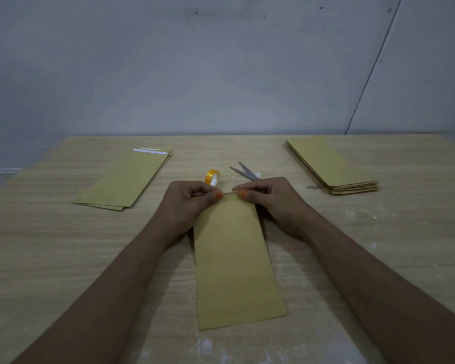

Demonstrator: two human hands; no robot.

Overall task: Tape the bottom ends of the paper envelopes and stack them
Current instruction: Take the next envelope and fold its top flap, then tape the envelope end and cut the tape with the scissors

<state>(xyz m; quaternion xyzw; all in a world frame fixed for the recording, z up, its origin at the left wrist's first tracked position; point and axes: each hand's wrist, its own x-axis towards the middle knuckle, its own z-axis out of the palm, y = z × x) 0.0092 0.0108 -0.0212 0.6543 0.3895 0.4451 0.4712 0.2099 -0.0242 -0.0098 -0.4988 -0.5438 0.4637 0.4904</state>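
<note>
Envelope (237, 258) lies lengthwise, pointing away toward scissors (244, 172).

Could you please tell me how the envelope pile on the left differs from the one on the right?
The left pile is thin, only a few envelopes, and its top one shows a white strip at the far end. The right pile is thicker, with many edges showing, and no strip shows on it. The left pile leans right toward the wall, the right pile left. Both are brown paper envelopes lying flat on the table.

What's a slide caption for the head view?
Both hands, left hand and right hand, pinch the envelope far end; tape roll and scissors beyond.
</note>
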